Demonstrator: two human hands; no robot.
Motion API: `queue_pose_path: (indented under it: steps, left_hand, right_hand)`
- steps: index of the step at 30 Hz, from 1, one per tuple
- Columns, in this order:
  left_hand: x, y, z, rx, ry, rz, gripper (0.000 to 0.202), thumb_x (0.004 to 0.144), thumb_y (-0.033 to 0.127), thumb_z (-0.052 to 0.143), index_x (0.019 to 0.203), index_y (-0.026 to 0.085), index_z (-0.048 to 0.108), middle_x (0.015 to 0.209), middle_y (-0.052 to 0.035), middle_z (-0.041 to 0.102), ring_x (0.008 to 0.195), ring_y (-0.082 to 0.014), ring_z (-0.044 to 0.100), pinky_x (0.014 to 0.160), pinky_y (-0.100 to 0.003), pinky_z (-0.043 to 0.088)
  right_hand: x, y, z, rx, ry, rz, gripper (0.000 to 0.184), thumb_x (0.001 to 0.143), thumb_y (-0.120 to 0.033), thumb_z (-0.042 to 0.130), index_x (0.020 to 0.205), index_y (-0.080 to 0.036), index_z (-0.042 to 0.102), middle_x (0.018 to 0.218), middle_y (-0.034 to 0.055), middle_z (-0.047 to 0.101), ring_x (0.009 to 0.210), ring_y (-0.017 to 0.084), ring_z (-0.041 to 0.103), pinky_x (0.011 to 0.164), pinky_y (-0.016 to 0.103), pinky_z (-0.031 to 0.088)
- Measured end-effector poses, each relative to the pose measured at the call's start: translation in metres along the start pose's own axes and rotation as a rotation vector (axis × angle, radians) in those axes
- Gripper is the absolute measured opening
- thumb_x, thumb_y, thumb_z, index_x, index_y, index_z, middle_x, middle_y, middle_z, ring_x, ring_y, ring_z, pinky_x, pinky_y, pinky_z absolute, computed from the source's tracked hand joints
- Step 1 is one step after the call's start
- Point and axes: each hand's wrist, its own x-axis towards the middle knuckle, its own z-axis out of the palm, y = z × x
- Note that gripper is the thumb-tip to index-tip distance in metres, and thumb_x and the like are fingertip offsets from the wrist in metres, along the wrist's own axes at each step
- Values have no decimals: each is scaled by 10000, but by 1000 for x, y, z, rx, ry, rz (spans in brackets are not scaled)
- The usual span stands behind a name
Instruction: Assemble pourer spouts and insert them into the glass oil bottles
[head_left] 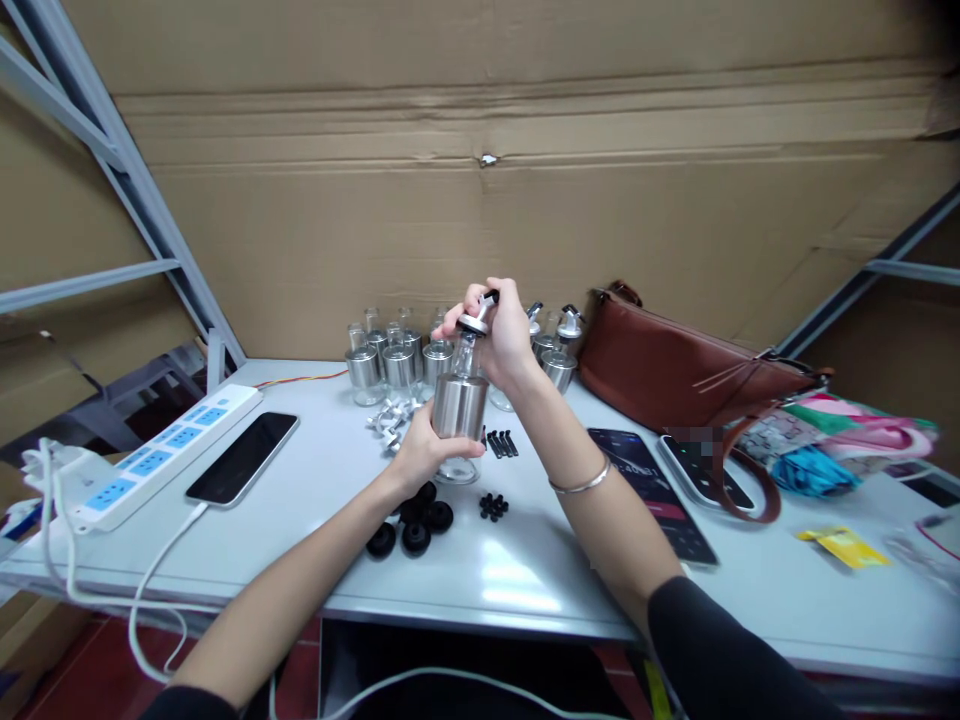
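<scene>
Above the table, a glass bottle with a brushed metal sleeve (pixel 459 403) is tilted slightly. My left hand (pixel 421 452) wraps round its lower part. At the bottle's mouth is a metal pour spout with a black tip (pixel 474 322), and the fingers of my right hand (pixel 508 335) close round it. Several similar bottles (pixel 400 368) stand behind, some to the right with a spout (pixel 571 322) on top. Loose metal spout parts (pixel 390 425) lie left of my hands. Nearer me are black round stoppers (pixel 415 537), tiny black caps (pixel 493 507) and black lever-like pieces (pixel 509 443).
At left lie a white power strip (pixel 169 455) and a phone (pixel 244 460) on a cable. To the right are a brown bag (pixel 675 365), a tablet-like device (pixel 664 500), another phone (pixel 697 470) and a yellow packet (pixel 844 546). Cardboard (pixel 450 220) walls the back.
</scene>
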Motion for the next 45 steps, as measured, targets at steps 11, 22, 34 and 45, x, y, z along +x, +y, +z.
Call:
queue_pose_path:
  steps: [11,22,34,45]
  left_hand:
    - [4,10,-14,207,5,110,464,499,262,794,885,149,563,763,-13,628,687,-181,582,660,-300,460]
    - [7,13,-19,211,-44,140,551,581,361,783,1008,150,507,907,-61,641,819,-222,617,729,-333,490]
    - [37,-4,-45,-34,451,269,273,757,325,569,980,188,493,944,-43,590,894,-159,586,685,-240,469]
    - [61,-16,-88,70,829,370,258,690,85,432,924,192,453,989,-39,511,994,-149,522,954,-296,400]
  right_hand:
    - [-9,-16,5,81,-190,123,481,872,-601,255,565,-231,259,437,0,449,585,184,625,549,292,476]
    - [-3,5,17,131,-46,16,576,784,-784,295,652,-229,377,421,-66,428,335,83,428,374,216,378]
    - [15,24,-31,-319,289,-339,473,871,-673,277,714,-241,390,487,-63,447,403,82,466,455,229,363]
    - [27,69,-44,-491,200,-262,403,872,-615,379,729,-239,378,501,-64,479,424,108,498,512,255,381]
